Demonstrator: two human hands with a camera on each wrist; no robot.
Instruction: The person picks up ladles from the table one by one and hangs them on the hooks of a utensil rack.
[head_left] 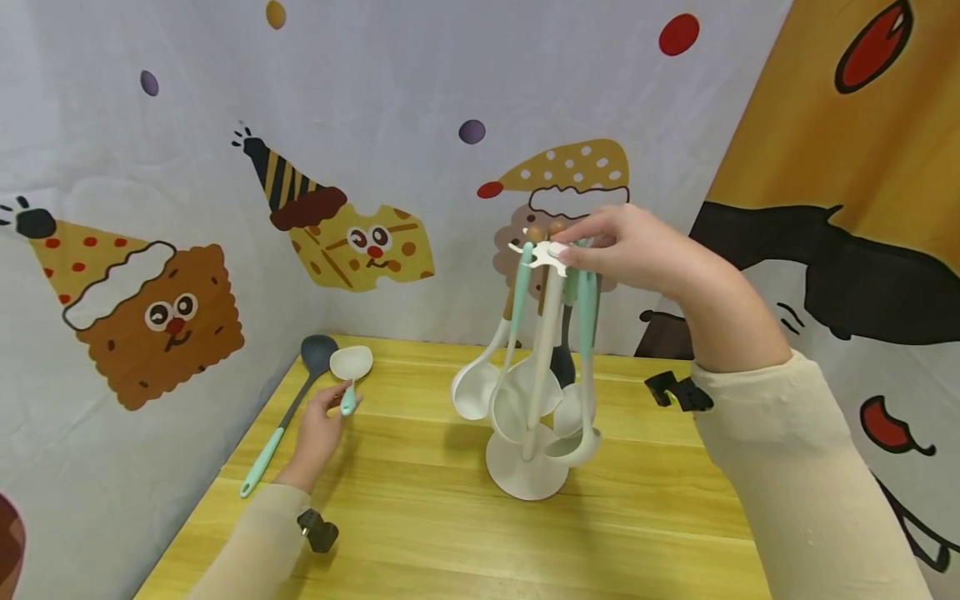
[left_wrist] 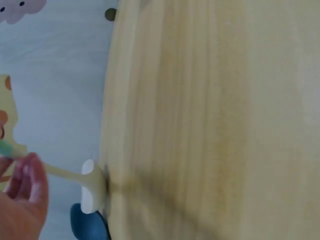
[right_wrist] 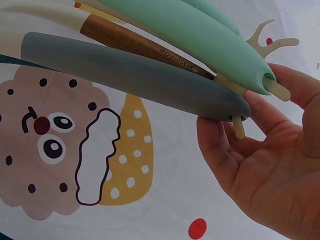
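Note:
My left hand (head_left: 318, 429) pinches the mint handle of a small white ladle (head_left: 351, 362) at the table's far left. In the left wrist view the white bowl (left_wrist: 93, 187) hangs out past the fingertips. At the top of a white rotating utensil rack (head_left: 527, 481), my right hand (head_left: 630, 250) grips the hub with thumb and fingers. White ladles and spoons with mint or wooden handles hang around its pole. Close to the right fingers, the right wrist view shows a grey handle (right_wrist: 130, 75) and a mint handle (right_wrist: 225, 47) on their hooks.
A dark grey spoon (head_left: 318, 354) with a mint handle lies along the left edge of the wooden table (head_left: 420, 533), beside my left hand. Behind the table hangs a white curtain (head_left: 390, 108) printed with cartoon food.

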